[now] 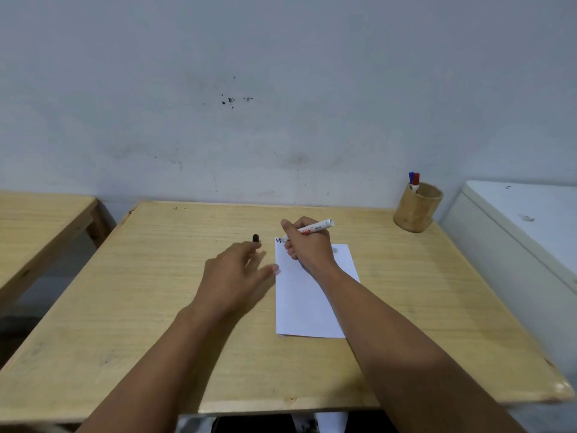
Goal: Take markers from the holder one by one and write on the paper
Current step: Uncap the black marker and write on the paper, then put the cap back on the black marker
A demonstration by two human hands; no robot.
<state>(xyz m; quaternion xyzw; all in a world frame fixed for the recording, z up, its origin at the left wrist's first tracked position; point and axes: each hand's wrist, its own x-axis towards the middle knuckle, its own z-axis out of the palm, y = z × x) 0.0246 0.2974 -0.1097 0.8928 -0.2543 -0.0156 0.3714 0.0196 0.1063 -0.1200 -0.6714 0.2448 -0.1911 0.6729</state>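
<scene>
- White marker (315, 227) held closed in the right grip (307, 245), tip at the paper's (307, 303) 11 o'clock corner.
- Left grip (237, 270) open, black cap (255, 238) at its 12 o'clock.
- Holder (416, 210) at the worktop's (156, 292) 2 o'clock.

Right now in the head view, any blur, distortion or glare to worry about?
Head view: left hand is motion-blurred, its fingers smeared near the black cap; right hand and marker stay sharp. Wide-angle lens bends the table edges. Lighting is soft and flat, with faint shadows and no glare on the paper.
</scene>
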